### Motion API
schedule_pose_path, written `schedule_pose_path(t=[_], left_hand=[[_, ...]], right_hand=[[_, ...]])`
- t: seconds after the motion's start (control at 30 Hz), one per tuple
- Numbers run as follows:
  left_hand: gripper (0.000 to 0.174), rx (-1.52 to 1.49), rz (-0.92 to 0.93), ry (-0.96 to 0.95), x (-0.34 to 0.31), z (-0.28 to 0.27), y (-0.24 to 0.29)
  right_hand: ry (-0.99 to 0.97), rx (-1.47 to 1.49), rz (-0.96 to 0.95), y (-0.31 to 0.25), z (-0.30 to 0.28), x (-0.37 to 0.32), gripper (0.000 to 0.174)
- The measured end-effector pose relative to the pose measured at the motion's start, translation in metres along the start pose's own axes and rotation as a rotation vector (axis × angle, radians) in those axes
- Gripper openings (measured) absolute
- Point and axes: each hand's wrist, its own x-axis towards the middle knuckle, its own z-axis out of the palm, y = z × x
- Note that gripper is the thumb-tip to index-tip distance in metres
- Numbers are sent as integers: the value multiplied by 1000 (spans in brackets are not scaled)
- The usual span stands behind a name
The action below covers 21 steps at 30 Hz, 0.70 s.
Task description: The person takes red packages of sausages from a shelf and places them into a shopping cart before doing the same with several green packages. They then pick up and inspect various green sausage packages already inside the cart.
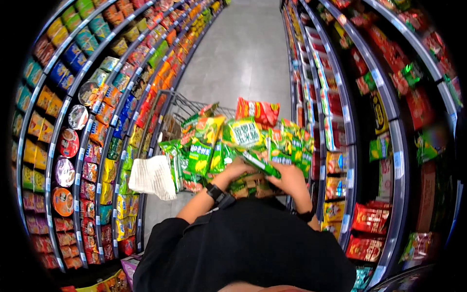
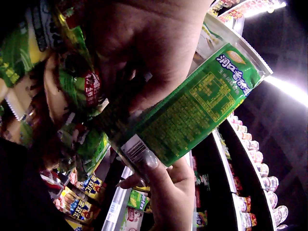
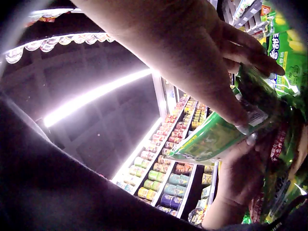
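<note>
Over a full cart, both hands hold a green corn sausage packet (image 1: 261, 164) with its printed back facing up. My left hand (image 1: 236, 169) grips its near-left end in the head view; in the left wrist view the fingers curl at the packet's lower edge. From the right, my right hand (image 1: 290, 179) pinches it, its thumb (image 2: 153, 161) lying by the white barcode. The packet's back (image 2: 197, 103) shows yellow print and a table. Just beyond the hands are a yellow-and-white corn sausage bag (image 1: 244, 133) and a red bag (image 1: 258, 112).
The wire shopping cart (image 1: 182, 103) is heaped with green bags (image 1: 199, 158). A whitish cloth-like piece (image 1: 152, 177) hangs at its left side. Shelves of packaged food (image 1: 80, 117) line the left, and more shelves (image 1: 372, 214) the right. Grey aisle floor (image 1: 245, 53) runs ahead.
</note>
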Motion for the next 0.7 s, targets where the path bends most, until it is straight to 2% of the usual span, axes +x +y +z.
schedule_pose_path(t=[0.07,0.2,0.23,0.27,0.33,0.7], left_hand=[[58,-12,-50,29,-7,7,22],[58,80,-1,-8,-3,6,22],[58,47,-51,-11,-4,7,24],[58,74,16,-16,-1,5,16],[59,5,-2,-12,-1,7,17],[59,19,13,-26,1,7,14]], right_hand=[[3,11,3,3,3,0,45],[7,-12,2,2,2,-1,46],[-1,-15,12,1,1,-2,46],[-8,-19,19,1,1,-3,47],[-25,-33,25,5,4,-4,48],[-56,-56,35,5,7,-7,48]])
